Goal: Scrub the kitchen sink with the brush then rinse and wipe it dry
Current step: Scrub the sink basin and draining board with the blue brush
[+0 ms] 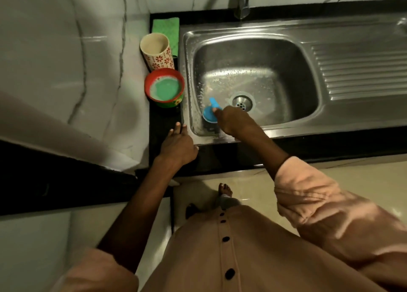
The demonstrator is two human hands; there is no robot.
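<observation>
Open basin right of drain; left counter strip crowded by red bowl, floral cup, green sponge; faucet overhanging rear rim

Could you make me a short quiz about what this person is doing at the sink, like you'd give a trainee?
1. True or false: the right hand holds the blue brush against the basin's near-left wall.
2. Where does the left hand rest?
A. In the red bowl
B. On the black counter at the sink's near-left corner
C. On the tap
3. Fill in: the red bowl holds ____ soapy liquid.

Key: 1 true; 2 B; 3 green. Extra note: the patterned cup stands just behind that bowl, and a green cloth lies behind the cup.
</observation>
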